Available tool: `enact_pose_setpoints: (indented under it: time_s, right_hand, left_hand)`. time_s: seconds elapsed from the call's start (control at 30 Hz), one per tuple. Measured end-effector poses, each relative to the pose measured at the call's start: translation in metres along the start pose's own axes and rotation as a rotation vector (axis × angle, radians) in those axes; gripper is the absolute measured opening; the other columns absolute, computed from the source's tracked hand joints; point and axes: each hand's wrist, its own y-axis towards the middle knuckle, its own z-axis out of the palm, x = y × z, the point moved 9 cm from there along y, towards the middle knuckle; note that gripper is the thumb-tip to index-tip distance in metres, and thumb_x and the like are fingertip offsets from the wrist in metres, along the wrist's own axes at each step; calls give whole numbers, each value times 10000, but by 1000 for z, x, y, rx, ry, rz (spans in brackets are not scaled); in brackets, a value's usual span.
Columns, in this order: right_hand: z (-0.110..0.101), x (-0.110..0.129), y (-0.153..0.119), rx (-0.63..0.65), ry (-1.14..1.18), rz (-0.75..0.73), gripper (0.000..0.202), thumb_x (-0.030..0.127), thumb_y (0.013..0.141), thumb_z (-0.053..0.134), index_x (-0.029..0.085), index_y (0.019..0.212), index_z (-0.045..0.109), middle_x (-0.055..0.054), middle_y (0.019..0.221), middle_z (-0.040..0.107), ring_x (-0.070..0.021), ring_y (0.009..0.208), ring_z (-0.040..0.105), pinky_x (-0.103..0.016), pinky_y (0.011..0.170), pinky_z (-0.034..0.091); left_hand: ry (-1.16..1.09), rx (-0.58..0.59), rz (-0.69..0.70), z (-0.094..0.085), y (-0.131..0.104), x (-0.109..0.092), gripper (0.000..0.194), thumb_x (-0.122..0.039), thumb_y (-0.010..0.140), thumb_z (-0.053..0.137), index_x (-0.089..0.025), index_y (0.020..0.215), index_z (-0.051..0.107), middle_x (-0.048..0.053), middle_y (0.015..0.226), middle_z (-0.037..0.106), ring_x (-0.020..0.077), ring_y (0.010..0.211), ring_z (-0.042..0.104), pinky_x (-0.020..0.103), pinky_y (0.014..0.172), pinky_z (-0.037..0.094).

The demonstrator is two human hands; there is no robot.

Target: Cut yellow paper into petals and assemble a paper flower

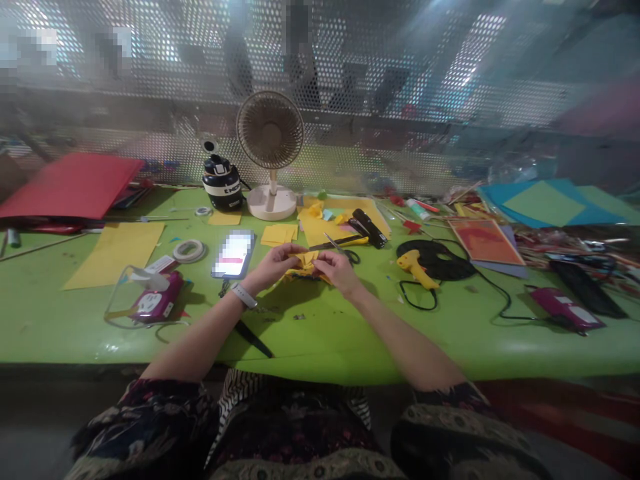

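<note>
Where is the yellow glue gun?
In the head view, the yellow plastic glue gun lies on the green table, to the right of the person's right hand, resting against a round black mat.

Bare forearms; a white watch (pixel 243 295) on the left wrist; dark floral trousers (pixel 280 433) with a striped panel.

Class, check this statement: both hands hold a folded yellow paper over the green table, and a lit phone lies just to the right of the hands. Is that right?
Not quite. The head view shows the phone lying to the left of the hands, not the right. The rest stands: the left hand and right hand hold the folded yellow paper over the green table.
</note>
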Motion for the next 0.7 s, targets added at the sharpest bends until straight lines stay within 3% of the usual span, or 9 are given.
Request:
enact_pose_setpoints:
  time_s: [0.7]
  right_hand:
    - [-2,13,-6,-50,-231,-85,183,356,783,640,177,815,623,-18,709,664,-166,646,618,-293,622,494]
  left_hand:
    - [154,-35,32,1,-1,-2,309,-172,809,616,-123,1109,674,93,1017,708,159,864,670,300,782,530]
